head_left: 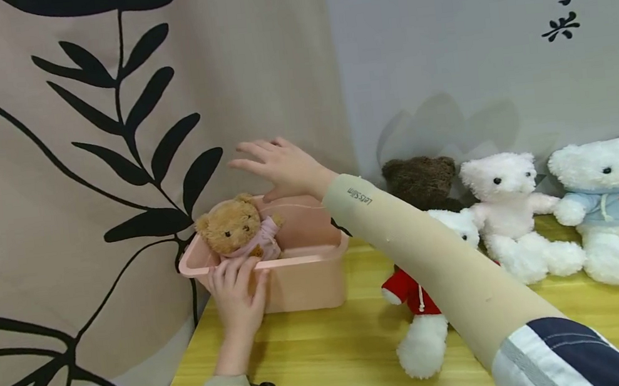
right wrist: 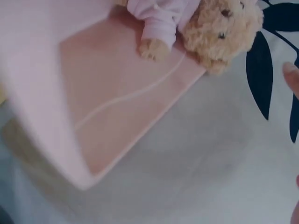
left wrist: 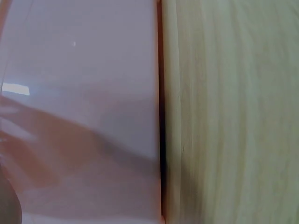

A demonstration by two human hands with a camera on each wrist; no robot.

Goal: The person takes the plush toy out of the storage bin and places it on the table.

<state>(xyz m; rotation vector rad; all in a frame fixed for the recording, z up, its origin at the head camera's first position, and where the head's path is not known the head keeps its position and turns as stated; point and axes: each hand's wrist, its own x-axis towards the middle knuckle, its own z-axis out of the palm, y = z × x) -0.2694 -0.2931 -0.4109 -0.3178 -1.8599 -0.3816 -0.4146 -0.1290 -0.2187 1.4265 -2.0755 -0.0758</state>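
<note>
A pink plastic bin [head_left: 305,284] stands on the wooden table. Inside its left end leans a light brown teddy bear [head_left: 230,226] in a pale pink top, its head above the rim. My left hand [head_left: 239,291] rests against the bin's front rim, fingers extended upward just in front of the bear. Over the back of the bin, my right hand [head_left: 284,167] hangs in the air with spread fingers and holds nothing. In the right wrist view the bear [right wrist: 224,32] lies in the bin [right wrist: 117,93], apart from the fingertips at the right edge.
On the table [head_left: 326,355] to the right sit a dark brown bear [head_left: 420,181], a white bear in red [head_left: 424,341] partly behind my right arm, a pale pink-bodied bear [head_left: 506,210] and a white bear in a blue hoodie [head_left: 611,205]. A printed curtain [head_left: 262,66] hangs behind.
</note>
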